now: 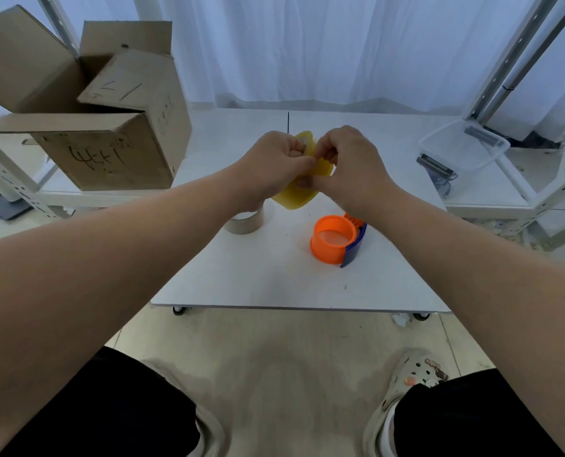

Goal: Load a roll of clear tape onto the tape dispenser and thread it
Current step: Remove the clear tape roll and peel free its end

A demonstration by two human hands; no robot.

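Both forearms reach out over the counter (274,275). Above and behind the orange tape dispenser (335,240), the left hand (276,163) and right hand (350,163) pinch the yellowish roll of tape (296,194), held in the air. It looks light and stiff — likely slick outside, best gripped by its rim. Left of the dispenser sits a spare roll (246,222).

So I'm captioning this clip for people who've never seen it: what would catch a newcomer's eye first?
Most striking is the yellowish tape roll held above the middle of the white table, with the left hand and right hand both pinching at its edge. Next comes the bright orange and blue tape dispenser, sitting on the table just below the right wrist. A big open cardboard box fills the left.
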